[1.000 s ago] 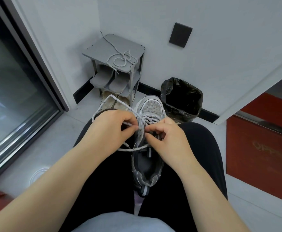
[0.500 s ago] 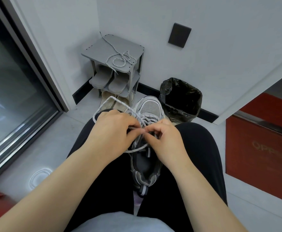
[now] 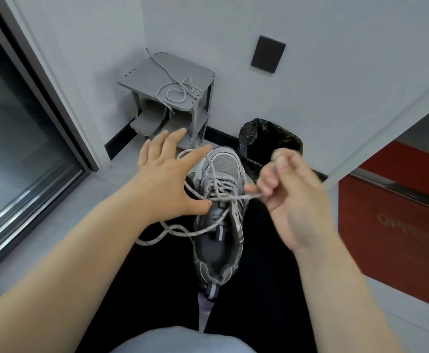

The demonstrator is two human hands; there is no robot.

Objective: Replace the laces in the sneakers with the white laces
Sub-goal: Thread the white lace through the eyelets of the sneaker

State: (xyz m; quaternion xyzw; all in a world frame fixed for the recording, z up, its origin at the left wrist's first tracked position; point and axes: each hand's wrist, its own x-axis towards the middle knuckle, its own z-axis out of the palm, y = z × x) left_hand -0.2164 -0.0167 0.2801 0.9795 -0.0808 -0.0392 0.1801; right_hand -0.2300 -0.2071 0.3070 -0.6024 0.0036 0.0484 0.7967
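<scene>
While the sneaker (image 3: 223,164) sits wedged between the thighs, toe at twelve so the eyelets face up, the right hand (image 3: 292,197) pinches the lace (image 3: 233,197) taut toward three. The left hand (image 3: 165,179), at nine, is spread wide, perhaps just brushing a loop.

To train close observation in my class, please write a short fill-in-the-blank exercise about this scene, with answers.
The right hand pinches a ___ coming from the sneaker.
The left hand is ___, its fingers spread.
The bin bag behind the sneaker is ___.
Answers: lace; open; black.
</scene>
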